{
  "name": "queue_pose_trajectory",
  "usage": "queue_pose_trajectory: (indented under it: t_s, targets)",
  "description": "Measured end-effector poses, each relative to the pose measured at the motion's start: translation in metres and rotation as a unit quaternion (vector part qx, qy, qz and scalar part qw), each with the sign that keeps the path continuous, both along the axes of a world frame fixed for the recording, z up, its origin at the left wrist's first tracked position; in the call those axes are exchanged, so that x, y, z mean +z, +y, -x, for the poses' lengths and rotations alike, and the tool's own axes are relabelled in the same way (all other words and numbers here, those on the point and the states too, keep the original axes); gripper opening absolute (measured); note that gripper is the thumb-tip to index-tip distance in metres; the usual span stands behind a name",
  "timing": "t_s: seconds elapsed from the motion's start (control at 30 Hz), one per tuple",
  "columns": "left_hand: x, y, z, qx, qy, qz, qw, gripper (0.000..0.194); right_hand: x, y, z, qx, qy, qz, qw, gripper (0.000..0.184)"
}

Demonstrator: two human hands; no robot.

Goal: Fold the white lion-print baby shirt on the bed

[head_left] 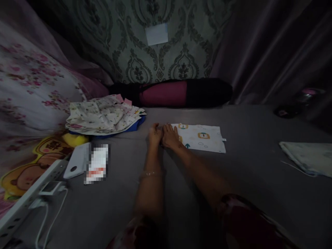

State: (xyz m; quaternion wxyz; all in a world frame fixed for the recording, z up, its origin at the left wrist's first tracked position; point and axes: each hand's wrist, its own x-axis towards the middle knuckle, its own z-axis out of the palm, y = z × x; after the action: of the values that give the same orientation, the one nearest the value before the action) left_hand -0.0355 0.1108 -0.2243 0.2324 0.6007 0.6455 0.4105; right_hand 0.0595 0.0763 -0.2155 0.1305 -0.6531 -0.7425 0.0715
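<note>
A small white folded cloth (203, 137) printed with orange and green figures lies flat on the grey bed sheet (249, 193). My right hand (170, 136) rests on the cloth's left edge, its fingers stretched flat. My left hand (155, 134) lies on the sheet just left of the cloth, touching my right hand, with its fingers flat and holding nothing. A thin bracelet circles my left wrist.
A pile of flowery cloths (103, 116) on something blue sits at the left. Near it lie a white device (77, 160), a power strip with cable (31, 200) and a yellow cartoon cushion (23, 171). A dark and pink bolster (171, 92) lines the wall. Another pale cloth (308, 157) is at right.
</note>
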Motion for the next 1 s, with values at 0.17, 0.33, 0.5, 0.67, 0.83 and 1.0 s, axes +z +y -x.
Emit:
queue_pose_trajectory:
  t_s: [0.17, 0.33, 0.5, 0.67, 0.83, 1.0]
  targets:
    - [0.002, -0.002, -0.020, -0.090, 0.019, -0.056, 0.994, 0.042, 0.010, -0.009, -0.032, -0.018, 0.019, -0.034, 0.999, 0.055]
    - [-0.003, -0.010, -0.044, -0.192, 0.135, -0.091, 0.968, 0.045, 0.007, -0.025, -0.071, -0.039, -0.028, -0.022, 0.999, 0.055]
    - [-0.009, -0.018, -0.054, -0.216, 0.276, -0.038, 0.936, 0.042, -0.001, -0.033, -0.079, -0.025, -0.050, -0.007, 0.998, 0.056]
    - [-0.007, -0.021, -0.054, -0.223, 0.320, -0.007, 0.921, 0.046, -0.008, -0.032, -0.076, -0.032, -0.049, -0.026, 0.998, 0.055]
    - [-0.003, -0.021, -0.053, -0.225, 0.317, -0.004, 0.921, 0.044, -0.007, -0.030, -0.077, -0.029, -0.038, -0.010, 0.999, 0.055]
    - [0.004, -0.027, -0.058, -0.207, 0.298, -0.032, 0.931, 0.044, 0.001, -0.034, -0.089, -0.038, -0.015, -0.011, 0.999, 0.055]
